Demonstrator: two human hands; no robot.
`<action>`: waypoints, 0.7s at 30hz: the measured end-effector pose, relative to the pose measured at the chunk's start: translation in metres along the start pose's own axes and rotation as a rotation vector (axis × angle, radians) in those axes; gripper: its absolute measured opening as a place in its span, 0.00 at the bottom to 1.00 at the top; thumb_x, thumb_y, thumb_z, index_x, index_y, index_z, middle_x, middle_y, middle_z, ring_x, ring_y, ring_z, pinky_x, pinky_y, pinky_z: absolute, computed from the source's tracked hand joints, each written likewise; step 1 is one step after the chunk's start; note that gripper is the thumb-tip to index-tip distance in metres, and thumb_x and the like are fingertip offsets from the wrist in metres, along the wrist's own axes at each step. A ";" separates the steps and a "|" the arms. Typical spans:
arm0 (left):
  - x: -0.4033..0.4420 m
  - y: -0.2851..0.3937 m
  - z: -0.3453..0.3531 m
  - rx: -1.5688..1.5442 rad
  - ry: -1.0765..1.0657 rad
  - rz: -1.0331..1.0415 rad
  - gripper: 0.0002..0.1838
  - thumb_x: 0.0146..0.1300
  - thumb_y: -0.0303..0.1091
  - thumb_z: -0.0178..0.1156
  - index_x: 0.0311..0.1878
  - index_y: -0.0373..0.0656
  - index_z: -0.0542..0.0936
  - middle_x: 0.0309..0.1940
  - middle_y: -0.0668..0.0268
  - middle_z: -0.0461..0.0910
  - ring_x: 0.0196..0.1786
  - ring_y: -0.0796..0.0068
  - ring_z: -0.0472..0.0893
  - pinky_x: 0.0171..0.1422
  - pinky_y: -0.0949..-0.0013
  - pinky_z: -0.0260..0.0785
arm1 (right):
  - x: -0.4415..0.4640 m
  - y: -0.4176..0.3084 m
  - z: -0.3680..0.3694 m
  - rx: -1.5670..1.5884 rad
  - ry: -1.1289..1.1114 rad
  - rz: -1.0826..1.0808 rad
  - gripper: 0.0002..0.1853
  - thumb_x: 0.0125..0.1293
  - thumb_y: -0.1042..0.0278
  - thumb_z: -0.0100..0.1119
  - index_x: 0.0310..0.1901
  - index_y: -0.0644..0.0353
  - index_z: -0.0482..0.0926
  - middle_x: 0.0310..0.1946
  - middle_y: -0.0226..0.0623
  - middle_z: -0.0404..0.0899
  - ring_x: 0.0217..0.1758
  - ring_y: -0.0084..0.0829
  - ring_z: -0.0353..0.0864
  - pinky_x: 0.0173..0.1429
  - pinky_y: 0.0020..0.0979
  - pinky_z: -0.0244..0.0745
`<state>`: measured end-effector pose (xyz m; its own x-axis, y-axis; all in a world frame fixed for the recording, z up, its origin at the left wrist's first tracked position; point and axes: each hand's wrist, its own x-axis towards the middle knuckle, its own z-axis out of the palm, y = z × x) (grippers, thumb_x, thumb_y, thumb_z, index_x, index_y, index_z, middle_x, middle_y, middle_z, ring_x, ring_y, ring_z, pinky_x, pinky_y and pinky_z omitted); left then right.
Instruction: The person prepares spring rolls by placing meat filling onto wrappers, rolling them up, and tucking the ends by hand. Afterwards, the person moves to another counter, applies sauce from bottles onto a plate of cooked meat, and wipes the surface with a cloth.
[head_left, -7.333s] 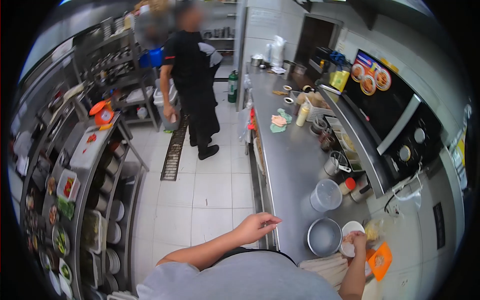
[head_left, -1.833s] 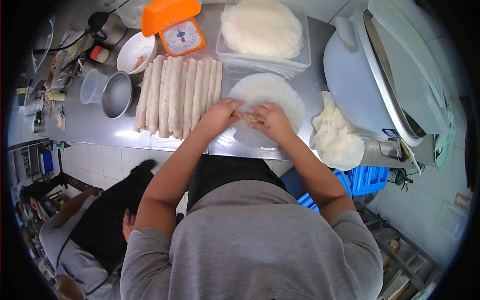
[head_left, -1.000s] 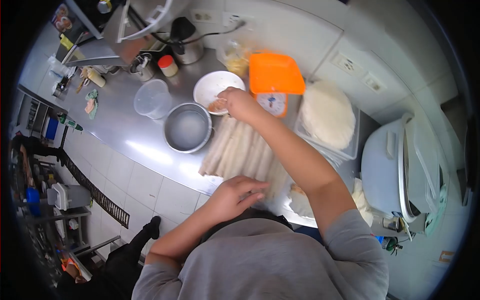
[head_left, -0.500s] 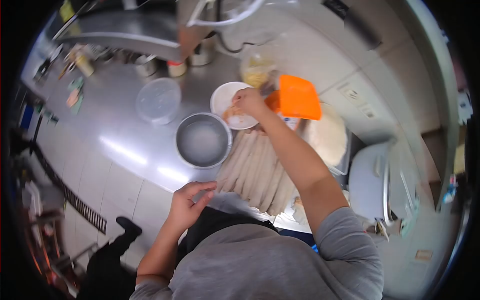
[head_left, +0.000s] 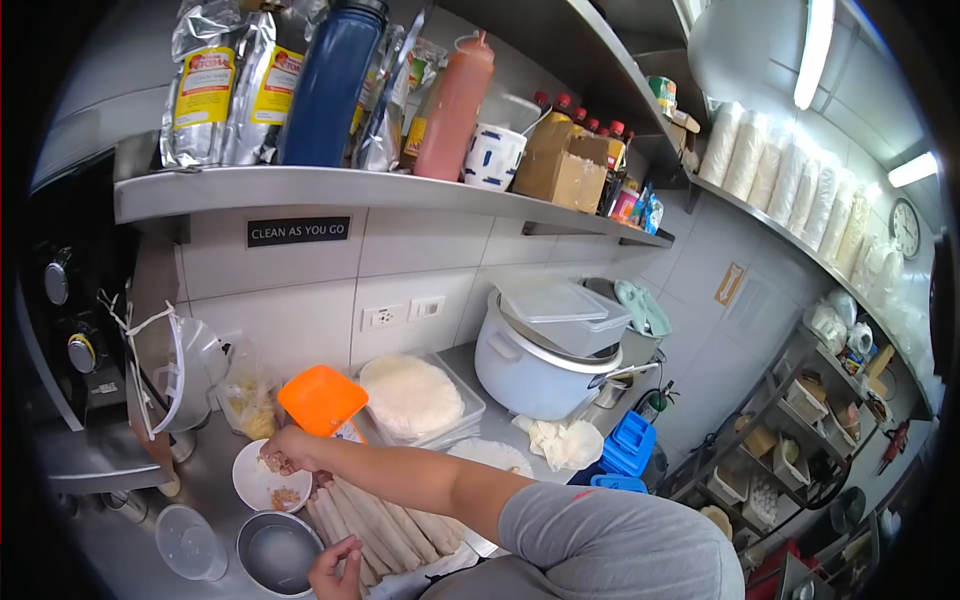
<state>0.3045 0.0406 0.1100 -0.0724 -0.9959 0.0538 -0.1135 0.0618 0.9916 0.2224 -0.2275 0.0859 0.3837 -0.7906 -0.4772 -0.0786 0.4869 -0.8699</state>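
Over the white bowl [head_left: 252, 482], my right hand [head_left: 287, 451] bends its fingers together at the rim. Whatever they grip is hidden. Reddish-brown shredded filling [head_left: 285, 497] lies low in that bowl. My left hand [head_left: 337, 572], cut off by the lower edge, has thumb and fingers apart with nothing seen in them. It is beside a row of long pale uncooked rolls [head_left: 375, 525], which lie side by side under my right forearm. A round metal pan [head_left: 278, 556] with cloudy liquid sits between the bowl and my left hand.
An orange container [head_left: 322, 398] and a plastic tray of round white wrappers [head_left: 412, 397] stand behind the rolls. Further right is a large rice cooker [head_left: 535, 360]. A clear tub [head_left: 190, 543] is at left. A loaded metal shelf [head_left: 400, 200] overhangs the counter.
My view has swung up and to the right, bringing shelves and wall into sight. My right hand stays at the white bowl; my left hand remains near the rolls' front end.
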 end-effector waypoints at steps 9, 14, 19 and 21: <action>-0.022 -0.006 -0.013 -0.162 0.101 -0.099 0.14 0.65 0.34 0.62 0.50 0.35 0.82 0.44 0.56 0.85 0.47 0.68 0.82 0.56 0.66 0.72 | 0.008 0.013 -0.013 -0.196 -0.120 -0.250 0.10 0.56 0.82 0.61 0.40 0.63 0.77 0.32 0.30 0.77 0.36 0.23 0.78 0.42 0.26 0.76; -0.024 -0.003 -0.017 -0.115 0.226 0.052 0.15 0.66 0.34 0.59 0.52 0.36 0.82 0.46 0.56 0.84 0.50 0.68 0.81 0.58 0.66 0.71 | -0.046 -0.013 -0.008 0.224 -0.148 -0.252 0.11 0.60 0.82 0.58 0.45 0.62 0.77 0.38 0.34 0.79 0.42 0.25 0.80 0.50 0.24 0.76; -0.010 0.018 0.005 0.017 0.270 0.107 0.15 0.67 0.35 0.59 0.52 0.36 0.82 0.47 0.57 0.84 0.52 0.66 0.81 0.60 0.65 0.69 | -0.115 -0.040 -0.058 0.315 -0.273 -0.411 0.14 0.65 0.80 0.55 0.53 0.64 0.73 0.45 0.37 0.78 0.47 0.27 0.80 0.53 0.26 0.76; 0.000 0.022 0.023 0.051 0.253 0.130 0.15 0.67 0.34 0.59 0.53 0.36 0.82 0.48 0.57 0.84 0.53 0.67 0.80 0.61 0.66 0.69 | -0.150 -0.040 -0.086 0.346 -0.313 -0.536 0.13 0.66 0.77 0.55 0.53 0.63 0.74 0.44 0.35 0.79 0.47 0.26 0.80 0.54 0.27 0.76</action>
<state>0.2795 0.0430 0.1294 0.1588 -0.9637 0.2145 -0.1698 0.1873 0.9675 0.0884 -0.1600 0.1812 0.5386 -0.8355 0.1087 0.4715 0.1920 -0.8607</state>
